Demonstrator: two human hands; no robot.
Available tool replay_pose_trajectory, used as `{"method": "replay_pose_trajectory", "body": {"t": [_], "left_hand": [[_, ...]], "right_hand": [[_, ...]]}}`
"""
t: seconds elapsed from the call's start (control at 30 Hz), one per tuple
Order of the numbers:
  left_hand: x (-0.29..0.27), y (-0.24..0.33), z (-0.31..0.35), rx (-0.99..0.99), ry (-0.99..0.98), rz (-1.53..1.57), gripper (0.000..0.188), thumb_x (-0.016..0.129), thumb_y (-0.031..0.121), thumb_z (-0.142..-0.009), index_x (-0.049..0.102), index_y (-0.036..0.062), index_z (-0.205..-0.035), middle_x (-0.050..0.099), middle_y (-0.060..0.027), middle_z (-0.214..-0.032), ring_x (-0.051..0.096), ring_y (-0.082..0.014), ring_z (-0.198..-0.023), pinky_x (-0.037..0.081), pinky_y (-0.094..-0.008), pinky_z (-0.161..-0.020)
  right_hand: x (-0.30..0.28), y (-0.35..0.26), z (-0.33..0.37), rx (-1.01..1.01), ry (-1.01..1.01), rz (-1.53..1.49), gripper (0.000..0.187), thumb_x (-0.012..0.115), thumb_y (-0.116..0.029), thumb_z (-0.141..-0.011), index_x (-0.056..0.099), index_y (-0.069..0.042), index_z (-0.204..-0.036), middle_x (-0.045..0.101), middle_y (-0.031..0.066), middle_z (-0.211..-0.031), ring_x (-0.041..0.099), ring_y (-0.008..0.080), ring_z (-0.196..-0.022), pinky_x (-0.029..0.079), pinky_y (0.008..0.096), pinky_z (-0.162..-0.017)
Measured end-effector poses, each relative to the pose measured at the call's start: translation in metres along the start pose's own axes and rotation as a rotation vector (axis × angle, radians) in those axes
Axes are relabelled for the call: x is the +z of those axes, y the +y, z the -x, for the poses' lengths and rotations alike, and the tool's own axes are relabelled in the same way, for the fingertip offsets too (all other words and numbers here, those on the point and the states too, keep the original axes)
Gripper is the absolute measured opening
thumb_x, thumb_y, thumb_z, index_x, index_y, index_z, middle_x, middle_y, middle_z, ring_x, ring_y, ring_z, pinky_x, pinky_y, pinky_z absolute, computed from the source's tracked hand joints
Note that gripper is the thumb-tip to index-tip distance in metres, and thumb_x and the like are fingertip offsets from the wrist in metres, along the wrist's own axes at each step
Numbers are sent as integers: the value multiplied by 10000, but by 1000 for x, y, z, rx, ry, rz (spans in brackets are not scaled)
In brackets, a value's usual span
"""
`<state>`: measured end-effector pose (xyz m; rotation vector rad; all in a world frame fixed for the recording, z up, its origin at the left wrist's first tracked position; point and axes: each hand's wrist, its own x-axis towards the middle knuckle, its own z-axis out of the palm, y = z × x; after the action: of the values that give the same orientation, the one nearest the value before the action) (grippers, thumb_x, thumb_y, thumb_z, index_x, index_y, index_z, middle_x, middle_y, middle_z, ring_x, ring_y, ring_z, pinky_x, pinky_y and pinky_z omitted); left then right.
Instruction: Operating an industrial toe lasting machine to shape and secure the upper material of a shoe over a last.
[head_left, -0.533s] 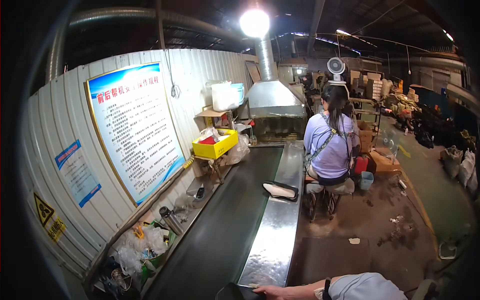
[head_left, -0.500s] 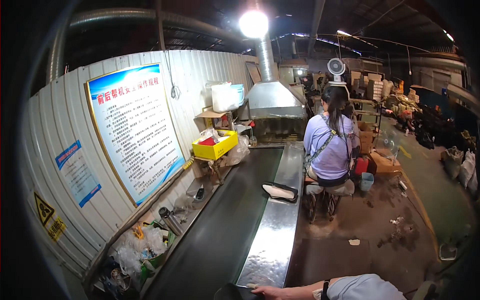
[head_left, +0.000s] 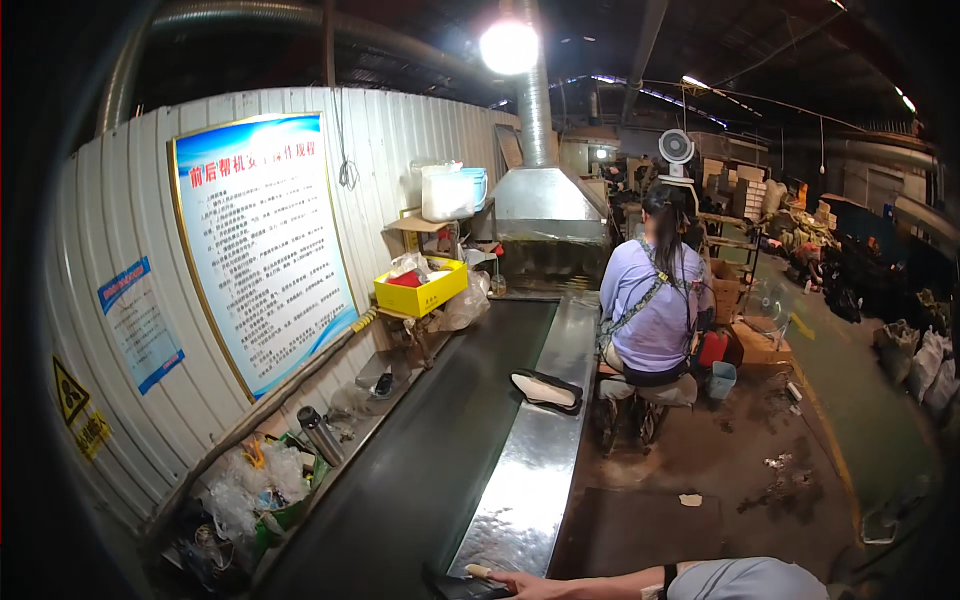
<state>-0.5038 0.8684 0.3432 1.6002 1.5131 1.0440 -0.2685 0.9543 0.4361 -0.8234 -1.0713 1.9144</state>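
My right hand (head_left: pixel 512 582) is at the bottom edge, reaching in from the lower right on a bare forearm below a grey sleeve. Its fingers are closed on a black piece (head_left: pixel 455 584), cut off by the frame, so its kind is unclear. A beige cover shows on one fingertip. Farther along, a black shoe part with a cream underside (head_left: pixel 547 391) lies across the shiny metal strip (head_left: pixel 515 490), one end jutting over the dark conveyor belt (head_left: pixel 400 490). My left hand is out of view.
A co-worker in a lilac top (head_left: pixel 652 310) sits right of the belt, near a metal hood (head_left: pixel 548 195). Along the left wall stand a yellow box (head_left: pixel 420 293), a flask (head_left: pixel 320 435) and plastic bags (head_left: pixel 250 490). A light blue bin (head_left: pixel 721 380) stands on the floor.
The whole view has shifted slightly, moving the belt and shoe part leftward in the picture. More of my right hand and forearm shows, still at the black piece.
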Motion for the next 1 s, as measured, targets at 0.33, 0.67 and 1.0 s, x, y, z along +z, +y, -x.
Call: {"method": "replay_pose_trajectory", "body": {"t": [0.33,0.67,1.0], "left_hand": [[-63,58,-6,-102,-210,407,397,704,110,-925,585,-32,-1276,649,-144,-1169,602,-214,-1056,492,-333,-909],[-134,142,2,-156,24,528,211,734,158,-948,714,-45,-1002,728,-52,-936,638,-137,-828,509,-306,-744],[-142,98,-5,-683,118,539,489,672,247,-940,563,35,-1367,595,-176,-1323,581,-326,-1196,461,-446,-1035]], "right_hand": [[66,-46,31,103,-240,527,1003,718,-204,-960,-25,-138,-1631,584,137,-1394,571,191,-1147,495,325,-938],[85,-91,42,-155,-590,856,930,770,-114,-851,206,-34,-1587,588,301,-1200,591,444,-1101,476,475,-929],[91,-95,24,-170,-511,603,954,699,0,-914,77,-94,-1631,501,146,-1482,502,168,-1179,453,299,-917]]}}
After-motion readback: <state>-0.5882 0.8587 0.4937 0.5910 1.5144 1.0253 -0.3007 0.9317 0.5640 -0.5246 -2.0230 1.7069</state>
